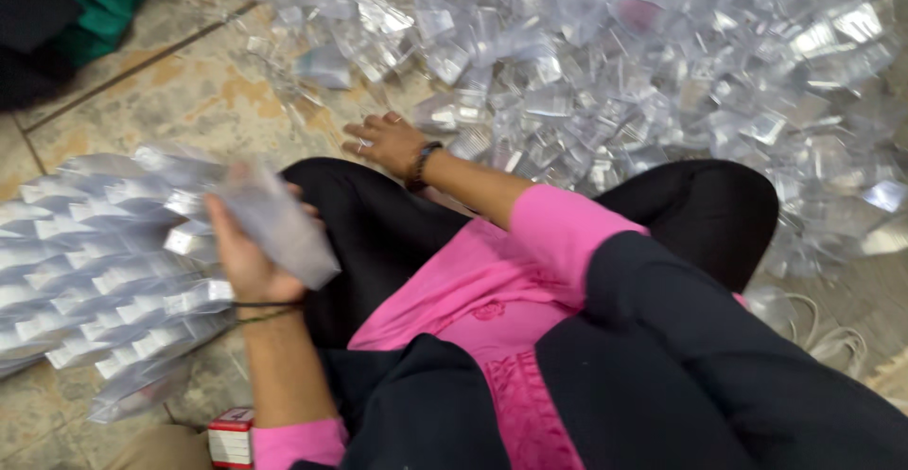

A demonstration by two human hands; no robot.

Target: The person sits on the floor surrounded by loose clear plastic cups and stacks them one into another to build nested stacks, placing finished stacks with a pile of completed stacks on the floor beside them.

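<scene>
While my left hand (248, 260) grips one clear pouch (279, 224) beside the stacked rows (104, 262) on the floor (203, 92), my right hand (388, 141), fingers spread and empty, reaches the loose heap (605, 63), so, judging by that heap, most sorting remains.

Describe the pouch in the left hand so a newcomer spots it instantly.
Start at the rows of flat clear pouches on the floor at left. Just beside them the left hand is raised, gripping one pouch. It alone is lifted and motion-blurred.
</scene>
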